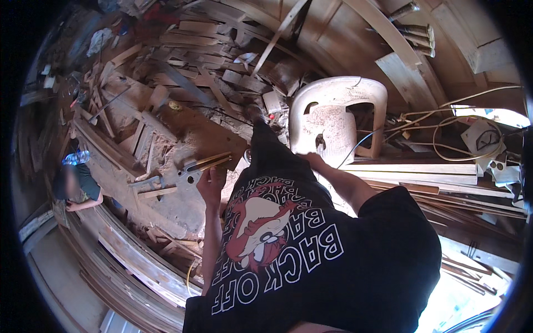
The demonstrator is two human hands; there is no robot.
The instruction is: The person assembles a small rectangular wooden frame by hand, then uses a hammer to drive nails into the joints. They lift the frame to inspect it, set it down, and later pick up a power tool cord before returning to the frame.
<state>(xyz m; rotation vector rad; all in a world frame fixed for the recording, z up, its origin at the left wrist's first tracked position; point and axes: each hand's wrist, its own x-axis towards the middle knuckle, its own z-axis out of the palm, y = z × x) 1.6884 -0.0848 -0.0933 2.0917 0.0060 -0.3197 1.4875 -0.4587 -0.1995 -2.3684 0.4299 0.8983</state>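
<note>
My left hand [210, 187] is raised in front of me, its fingers closed around a slim tool with two yellowish bars [208, 161] and a greyish end. I cannot make out its exact kind. Beyond it is a dusty brown board [191, 130]. Down by my right thigh, my right hand [314, 161] is close to the front of a white plastic chair [338, 119]. Its fingers are too small and partly hidden to show whether they hold anything. Sawdust covers the chair's seat.
Scrap wood [194, 41] lies heaped ahead. At the left, another person [80, 186] leans over long boards [127, 250]. To the right are stacked planks [411, 173] and tangled cables [438, 133]. Wooden panels [344, 30] lean at the back.
</note>
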